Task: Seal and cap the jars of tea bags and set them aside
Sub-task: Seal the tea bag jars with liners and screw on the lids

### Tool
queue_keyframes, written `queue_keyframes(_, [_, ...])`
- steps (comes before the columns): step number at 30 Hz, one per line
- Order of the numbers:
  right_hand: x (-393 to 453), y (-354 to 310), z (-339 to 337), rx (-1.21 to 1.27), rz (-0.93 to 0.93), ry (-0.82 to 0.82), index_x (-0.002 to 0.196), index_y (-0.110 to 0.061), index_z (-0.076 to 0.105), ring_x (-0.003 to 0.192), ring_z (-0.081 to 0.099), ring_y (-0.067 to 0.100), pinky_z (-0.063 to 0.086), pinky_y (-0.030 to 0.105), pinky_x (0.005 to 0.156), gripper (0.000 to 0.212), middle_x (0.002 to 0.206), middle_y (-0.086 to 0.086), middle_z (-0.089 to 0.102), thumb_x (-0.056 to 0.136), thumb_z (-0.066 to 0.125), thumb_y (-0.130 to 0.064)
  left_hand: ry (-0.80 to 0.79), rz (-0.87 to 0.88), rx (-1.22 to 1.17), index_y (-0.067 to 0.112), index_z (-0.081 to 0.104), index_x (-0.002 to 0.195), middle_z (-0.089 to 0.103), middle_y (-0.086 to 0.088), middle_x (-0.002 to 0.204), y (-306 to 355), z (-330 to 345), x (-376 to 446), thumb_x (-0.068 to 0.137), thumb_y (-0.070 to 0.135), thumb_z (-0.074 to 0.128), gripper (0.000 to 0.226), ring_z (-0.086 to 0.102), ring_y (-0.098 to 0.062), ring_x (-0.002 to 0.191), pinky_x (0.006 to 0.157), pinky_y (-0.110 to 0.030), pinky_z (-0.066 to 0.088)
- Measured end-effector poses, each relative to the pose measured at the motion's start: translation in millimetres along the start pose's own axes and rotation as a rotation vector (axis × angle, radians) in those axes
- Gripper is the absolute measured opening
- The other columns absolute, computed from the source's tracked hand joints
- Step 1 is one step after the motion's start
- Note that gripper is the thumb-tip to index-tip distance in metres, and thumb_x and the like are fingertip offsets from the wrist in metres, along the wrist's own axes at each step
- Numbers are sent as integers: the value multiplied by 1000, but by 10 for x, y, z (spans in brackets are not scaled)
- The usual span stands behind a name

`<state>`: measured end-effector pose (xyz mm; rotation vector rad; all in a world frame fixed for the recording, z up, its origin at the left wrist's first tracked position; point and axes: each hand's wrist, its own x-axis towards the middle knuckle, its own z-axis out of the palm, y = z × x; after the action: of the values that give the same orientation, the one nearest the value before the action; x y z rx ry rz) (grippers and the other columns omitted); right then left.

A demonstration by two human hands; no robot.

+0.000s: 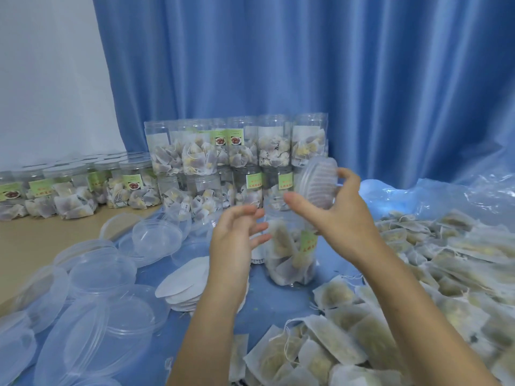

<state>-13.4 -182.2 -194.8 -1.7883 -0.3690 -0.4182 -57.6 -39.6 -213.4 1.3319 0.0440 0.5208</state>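
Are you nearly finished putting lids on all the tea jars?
Not yet. Many capped jars already stand stacked by the curtain. The right hand holds a lid tilted above one open jar, with the left hand beside it. Spare lids and a big pile of loose tea bags suggest plenty remains.

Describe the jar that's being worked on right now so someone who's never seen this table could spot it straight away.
Start at the blue curtain and come down past the stacked jars in front of it to the two hands. The jar stands alone on the blue sheet between the left hand and the right hand. Unlike the stacked ones, it stands apart, its cap held tilted over it by the right hand.
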Motion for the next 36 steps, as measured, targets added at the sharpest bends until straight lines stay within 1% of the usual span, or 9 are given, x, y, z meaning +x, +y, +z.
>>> queue_keyframes(1, [21,38,-27,85,81,0,136,-35,17,105,59,12,55,42,84,112,124,-6,55,43,65,-77,34,-29,102,15,59,99,65,-6,104,-83,54,17,86,15,59,13,66,-16,87,87,-36,54])
queue_keyframes(5, [46,112,-53,458,396,-52,136,-54,9,76,72,30,58,36,53,90,122,5,48,66,64,-70,-8,-133,511,14,23,144,34,-7,144,-361,272,185,54,42,85,112,40,-23,129,93,-26,34])
queue_keyframes(8, [82,212,-64,560,478,-49,139,-47,13,62,72,26,56,36,50,88,117,0,49,68,58,-74,-49,-103,518,21,2,149,26,-8,150,-514,367,372,48,40,91,136,32,-23,136,94,-27,31])
queue_keyframes(13, [149,366,-163,623,619,-53,132,-35,33,81,71,29,59,42,57,85,122,13,55,65,40,-87,-85,-73,463,31,-2,148,33,-5,149,-691,386,518,48,37,91,137,35,-18,134,90,-25,31])
queue_keyframes(19, [166,467,-229,863,642,-190,127,-34,47,80,72,32,57,37,57,79,104,20,67,70,33,-87,38,284,607,26,33,136,43,11,126,-554,344,500,35,40,93,118,40,-8,120,93,-22,33])
queue_keyframes(26, [128,404,-267,972,476,-367,125,-9,52,91,50,33,55,51,77,71,102,18,48,65,69,-43,-116,573,1111,21,30,137,36,0,127,-14,61,466,44,28,87,110,30,-19,124,93,-23,27])
queue_keyframes(29, [128,369,-284,825,313,-352,125,-22,47,90,58,25,54,47,77,67,97,11,58,61,68,-27,-152,532,1346,27,18,141,26,-1,138,124,-82,431,46,28,86,116,23,-20,127,94,-28,29])
queue_keyframes(32, [97,336,-264,535,164,-362,128,-43,43,103,65,15,56,42,82,74,119,5,61,63,74,-26,-204,545,1509,25,16,144,25,-1,142,212,-178,374,45,29,87,122,23,-24,130,101,-34,33])
queue_keyframes(36, [60,256,-239,339,-30,-453,138,-35,41,106,62,1,53,29,84,102,126,-9,57,50,91,-24,-250,579,1528,29,16,144,23,4,140,199,-202,260,45,31,87,122,21,-20,127,100,-32,32])
